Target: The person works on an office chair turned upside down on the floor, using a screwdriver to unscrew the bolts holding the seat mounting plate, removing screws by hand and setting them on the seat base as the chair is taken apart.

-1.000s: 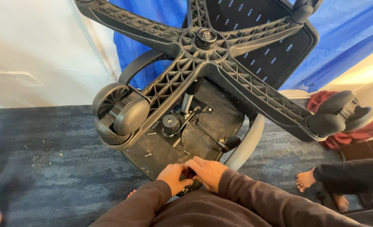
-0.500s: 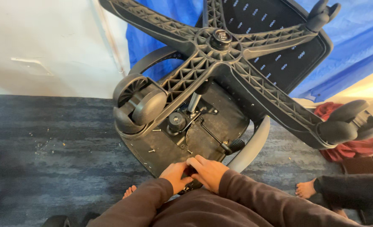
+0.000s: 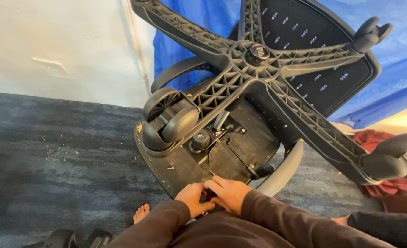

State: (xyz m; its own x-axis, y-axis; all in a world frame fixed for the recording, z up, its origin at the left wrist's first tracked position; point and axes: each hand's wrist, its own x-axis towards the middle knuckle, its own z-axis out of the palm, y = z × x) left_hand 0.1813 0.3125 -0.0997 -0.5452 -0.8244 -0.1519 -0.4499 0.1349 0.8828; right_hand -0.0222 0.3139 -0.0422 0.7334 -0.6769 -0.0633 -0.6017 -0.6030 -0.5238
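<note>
Both the left hand (image 3: 193, 198) and the right hand (image 3: 228, 194) are clenched on a small part, mostly hidden, at the near edge of the seat underside (image 3: 185, 167). The overturned office chair (image 3: 258, 92) is judged heavy and rigid; the star base (image 3: 240, 78) offers firm holds.

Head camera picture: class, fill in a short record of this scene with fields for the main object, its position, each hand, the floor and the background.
Main object: black office chair with a five-arm star base and casters
Position: tipped over, underside of seat facing the camera
Nearest caster: double wheel, off the floor
Left hand: on the lower edge of the seat underside
Right hand: beside it, fingers touching the left hand; what they grip is hidden
Floor: dark grey carpet with small crumbs
Background: white wall, blue sheet
</note>
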